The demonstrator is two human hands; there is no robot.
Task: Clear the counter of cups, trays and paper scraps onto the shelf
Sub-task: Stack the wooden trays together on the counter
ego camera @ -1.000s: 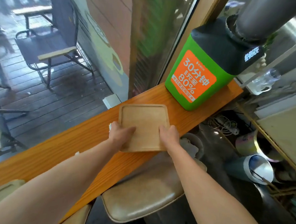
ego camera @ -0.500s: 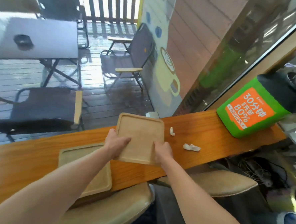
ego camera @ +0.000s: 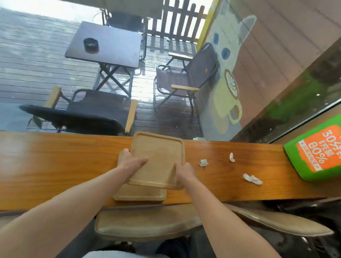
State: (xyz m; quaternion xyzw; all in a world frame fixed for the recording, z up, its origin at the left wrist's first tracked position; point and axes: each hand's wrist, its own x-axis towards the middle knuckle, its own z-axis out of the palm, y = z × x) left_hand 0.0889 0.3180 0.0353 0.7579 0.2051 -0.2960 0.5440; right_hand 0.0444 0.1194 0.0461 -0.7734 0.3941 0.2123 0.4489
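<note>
I have the upper tray (ego camera: pixel 158 158) pinched by left hand (ego camera: pixel 132 163) and right hand (ego camera: pixel 185 172), over the lower tray (ego camera: pixel 139 193) on the tabletop (ego camera: pixel 44 161); skewed, it could slide off, and paper scraps (ego camera: pixel 252 178) lie right

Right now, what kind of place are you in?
Probably a café: a long wooden counter faces a window onto a deck with folding chairs, a wall painting of a cat with a latte cup, and wooden serving trays held in both hands.
</note>
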